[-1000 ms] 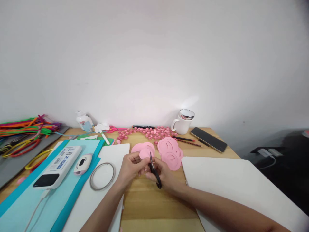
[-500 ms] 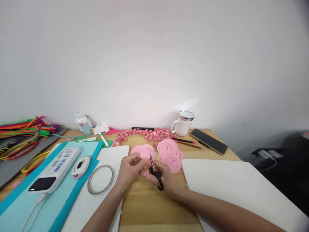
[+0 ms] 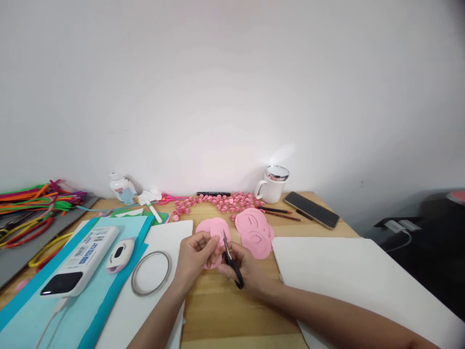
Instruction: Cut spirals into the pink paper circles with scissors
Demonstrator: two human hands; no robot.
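Observation:
Between the thumb and fingers of my left hand (image 3: 198, 254) is a round pink paper disc (image 3: 219, 228), held up over the wooden table. My right hand (image 3: 245, 269) grips black-handled scissors (image 3: 236, 271), their blades pointing up and away across the disc's face. Whether the blades are open or closed is hard to make out. Behind the held disc, more pink discs (image 3: 203, 226) show partly, covered by it and my fingers. Just right of the scissors lies a pile of pink paper circles (image 3: 257, 242) with curved cuts in them.
Many small pink rolled pieces (image 3: 238, 199) lie along the back, near a white mug (image 3: 275, 186) and a phone (image 3: 311, 209). On the left are a tape ring (image 3: 151, 273), a white power bank (image 3: 80, 261), blue paper (image 3: 90, 315) and colourful pipe cleaners (image 3: 39, 201). White board (image 3: 348, 286) lies right.
The view has shifted slightly. Both hands stay close together, and the scissors and the disc have moved only a little against each other.

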